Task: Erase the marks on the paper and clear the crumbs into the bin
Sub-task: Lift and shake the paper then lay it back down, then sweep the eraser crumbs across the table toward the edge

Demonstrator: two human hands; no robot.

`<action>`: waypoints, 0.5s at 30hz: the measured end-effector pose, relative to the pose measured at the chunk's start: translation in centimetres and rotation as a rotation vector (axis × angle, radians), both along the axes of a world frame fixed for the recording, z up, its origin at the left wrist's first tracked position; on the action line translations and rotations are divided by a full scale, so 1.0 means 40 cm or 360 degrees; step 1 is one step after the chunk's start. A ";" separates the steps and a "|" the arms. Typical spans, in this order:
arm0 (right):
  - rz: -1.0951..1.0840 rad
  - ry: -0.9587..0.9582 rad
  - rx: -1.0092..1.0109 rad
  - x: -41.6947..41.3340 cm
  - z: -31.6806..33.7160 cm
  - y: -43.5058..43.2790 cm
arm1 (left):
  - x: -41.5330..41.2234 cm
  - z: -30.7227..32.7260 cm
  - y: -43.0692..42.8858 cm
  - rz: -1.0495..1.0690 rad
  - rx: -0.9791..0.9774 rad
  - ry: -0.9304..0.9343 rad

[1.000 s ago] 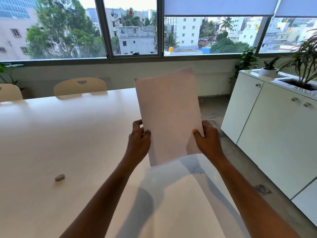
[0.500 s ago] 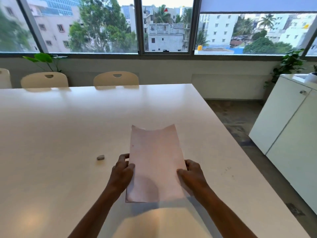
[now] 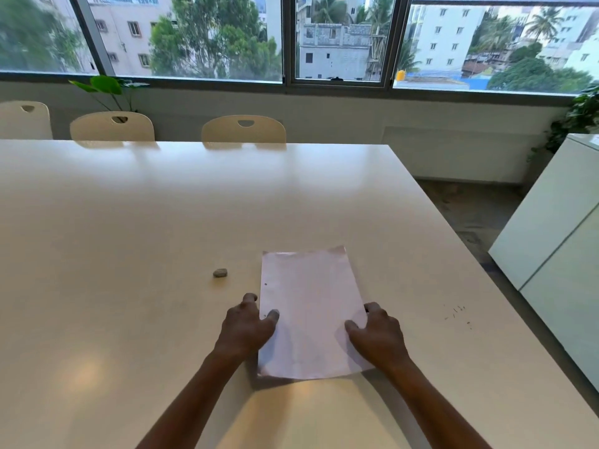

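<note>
**On the surface [image 3: 129, 222], paper [image 3: 311, 306] held square**

Left grip [image 3: 246, 328] and right grip [image 3: 379, 338] each pinch a side edge of the paper, thumb on top, probably to settle it flat for rubbing. The eraser [image 3: 220, 272] lies just left, within reach.

The left hand [image 3: 246, 325] and right hand [image 3: 379, 335] pinch the paper [image 3: 311, 306] by its long sides, thumbs on top, on the table [image 3: 146, 215]. An eraser [image 3: 220, 272] lies to its left, and dark crumbs [image 3: 457, 314] lie near the table's right edge.
</note>
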State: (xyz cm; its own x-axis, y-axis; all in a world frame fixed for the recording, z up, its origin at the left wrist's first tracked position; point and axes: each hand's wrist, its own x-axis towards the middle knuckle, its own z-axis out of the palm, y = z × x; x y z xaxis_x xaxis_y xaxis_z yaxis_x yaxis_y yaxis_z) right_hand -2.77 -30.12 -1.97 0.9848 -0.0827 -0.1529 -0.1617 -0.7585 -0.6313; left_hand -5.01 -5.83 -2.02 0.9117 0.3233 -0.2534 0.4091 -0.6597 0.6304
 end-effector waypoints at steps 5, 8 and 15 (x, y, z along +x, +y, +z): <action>0.0221 0.0156 -0.0082 -0.041 0.038 -0.069 | -0.058 0.035 0.019 -0.0202 0.0028 0.0024; 0.0389 0.0330 0.0290 -0.086 0.064 -0.110 | -0.105 0.039 0.034 -0.0292 -0.0195 0.0037; 0.0571 0.0248 0.0017 -0.126 0.052 -0.120 | -0.146 0.012 0.027 -0.0484 0.0102 0.0093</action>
State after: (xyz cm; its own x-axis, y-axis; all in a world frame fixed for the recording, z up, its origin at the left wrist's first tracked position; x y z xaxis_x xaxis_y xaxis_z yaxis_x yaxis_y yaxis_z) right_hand -7.82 -34.91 0.10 0.9158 0.2654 -0.3016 0.0184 -0.7777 -0.6283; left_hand -10.84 -4.77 -1.55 0.9535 0.0553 -0.2963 0.2216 -0.7950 0.5646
